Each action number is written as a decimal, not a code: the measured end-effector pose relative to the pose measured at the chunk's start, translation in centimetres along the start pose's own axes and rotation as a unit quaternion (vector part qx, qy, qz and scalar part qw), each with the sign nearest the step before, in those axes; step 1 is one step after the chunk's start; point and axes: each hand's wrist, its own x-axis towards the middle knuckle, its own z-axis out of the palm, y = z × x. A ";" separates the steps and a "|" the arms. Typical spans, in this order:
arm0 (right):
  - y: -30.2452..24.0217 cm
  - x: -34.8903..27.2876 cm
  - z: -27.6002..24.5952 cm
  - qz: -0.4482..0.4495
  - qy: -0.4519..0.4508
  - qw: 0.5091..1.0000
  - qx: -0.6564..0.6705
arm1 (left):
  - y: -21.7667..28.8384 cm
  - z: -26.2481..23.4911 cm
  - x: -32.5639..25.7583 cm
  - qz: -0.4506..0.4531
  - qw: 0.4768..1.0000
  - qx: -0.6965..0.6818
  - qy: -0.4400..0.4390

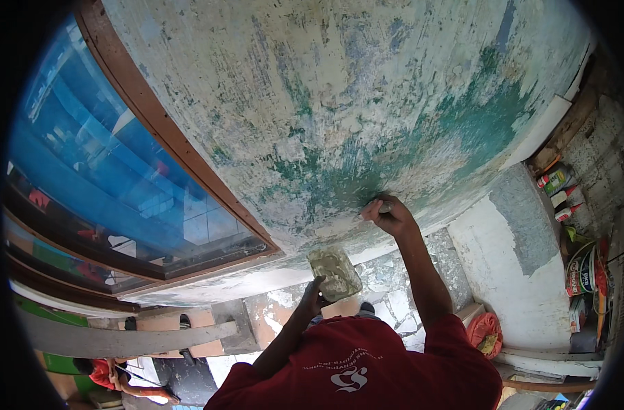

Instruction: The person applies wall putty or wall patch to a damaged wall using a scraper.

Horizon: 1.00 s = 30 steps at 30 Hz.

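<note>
Patchy green and off-white paint covers the wall (353,137) in front of me. My right hand (392,217) is raised to its lower part, fingers closed around a small greyish thing, mostly hidden, whose kind I cannot make out. Lower and to the left, my left hand (315,295) grips the side of a shallow rectangular container (334,275). Grey-green smears coat the container's face, and it is apart from the wall.
A brown-framed window (182,150) with blue behind its glass borders the wall at left. At right, bottles (557,181) and a paint bucket (580,271) stand beside a whitish ledge (503,239). A red bag (485,335) lies below. Another person (110,376) in red bends at lower left.
</note>
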 end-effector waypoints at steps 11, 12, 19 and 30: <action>6.0 -10.4 10.1 -0.187 0.020 0.958 -0.216 | 0.1 1.7 0.8 -0.016 1.000 0.008 -0.004; 6.6 -12.6 10.8 -0.139 -0.027 0.964 -0.227 | 0.1 1.7 0.8 -0.018 1.000 0.008 -0.007; 7.5 -11.6 0.3 0.019 -0.037 0.995 -0.091 | 0.3 2.9 0.2 -0.025 0.999 0.028 -0.020; 1.9 1.9 -7.8 -0.003 -0.030 0.998 -0.059 | -0.7 -1.7 1.2 0.108 0.979 0.164 -0.063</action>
